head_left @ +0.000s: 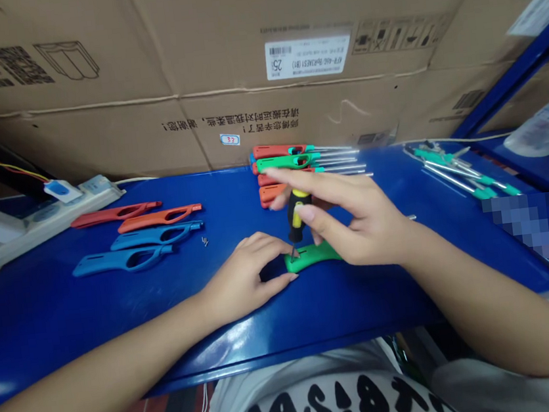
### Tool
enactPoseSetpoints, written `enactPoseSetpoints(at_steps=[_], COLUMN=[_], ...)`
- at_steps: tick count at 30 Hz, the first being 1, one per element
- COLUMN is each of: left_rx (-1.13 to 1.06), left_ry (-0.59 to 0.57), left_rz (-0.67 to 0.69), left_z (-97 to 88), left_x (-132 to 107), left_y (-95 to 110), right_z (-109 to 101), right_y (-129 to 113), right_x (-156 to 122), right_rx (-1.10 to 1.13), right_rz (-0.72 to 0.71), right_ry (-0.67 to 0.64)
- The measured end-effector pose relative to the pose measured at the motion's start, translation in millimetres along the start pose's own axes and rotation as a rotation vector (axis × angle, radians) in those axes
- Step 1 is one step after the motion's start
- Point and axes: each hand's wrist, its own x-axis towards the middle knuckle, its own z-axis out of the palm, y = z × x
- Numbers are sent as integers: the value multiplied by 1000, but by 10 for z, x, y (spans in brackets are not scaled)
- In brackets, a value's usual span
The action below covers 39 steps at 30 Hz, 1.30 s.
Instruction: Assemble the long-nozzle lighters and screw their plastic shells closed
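Note:
A green lighter handle (316,254) lies flat on the blue table before me. With thumb and fingertips, my left hand (245,272) pinches its left end. My right hand (362,219) is closed around a short black and yellow screwdriver (295,220). The screwdriver stands nearly upright, its tip at the left end of the green handle. My right palm and fingers hide the handle's far end. To the left of my hands, a few small screws (204,241) rest on the table.
Blue lighter casings (122,260) and red-orange ones (159,217) lie at left, by a power strip (98,186). Several long-nosed lighters (281,150) are stacked behind my right hand. Metal tubes with green ends (456,169) sit at right. A cardboard box (217,54) stands along the back.

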Motion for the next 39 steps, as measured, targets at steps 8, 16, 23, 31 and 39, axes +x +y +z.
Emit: enactPoseSetpoints(at_steps=[8,16,23,31,39], left_rx=[33,40,-3,-12,16], left_ry=[14,26,4,6,11], left_rz=[10,12,-8,-2,1], left_z=[9,18,4,1,9], left_x=[-15,-17,-15,-9,-11], left_y=[-6,-10,0,5,-1], right_z=[15,30,18,-49,-10], right_y=[0,-16,8,-25,-14], right_x=[-13,-13,5,17,9], right_rx=[-127,-164,41,-130,-249], right_rz=[-125,-166,-69,-101,-112], right_ry=[29,82,-21,38,61])
